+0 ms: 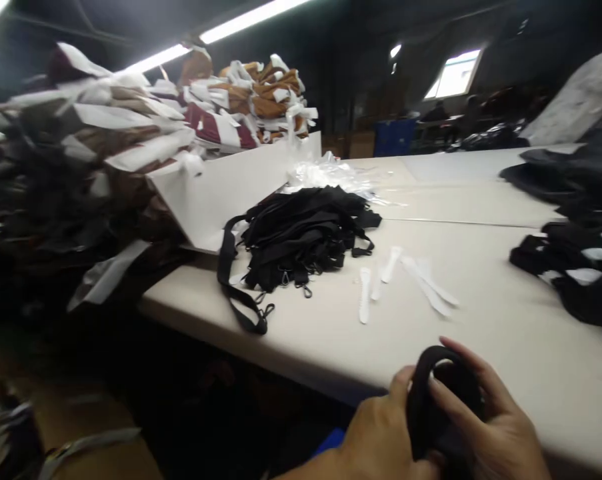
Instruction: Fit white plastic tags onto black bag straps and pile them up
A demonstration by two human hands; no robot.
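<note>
At the table's front edge, my left hand [383, 430] and my right hand [501, 427] both grip a black fabric strap [419, 393] bent round into a loop. My left fingers close on its left side. On the other side, my right thumb lies across the loop's opening with the fingers behind it; the lower part of the strap is hidden by the hands. Several white paper strips [364, 297] lie on the table beyond my hands. Further left is a heap of black straps [305, 230] with metal clips, one strap [225, 260] trailing toward the edge.
The pale table [321, 333] runs away from me. A white board or box side [231, 190] stands behind the heap, with piled brown and maroon bundles [271, 93] beyond. Clear plastic bags [331, 172] lie farther back. Black items with white patches [575, 267] are at right.
</note>
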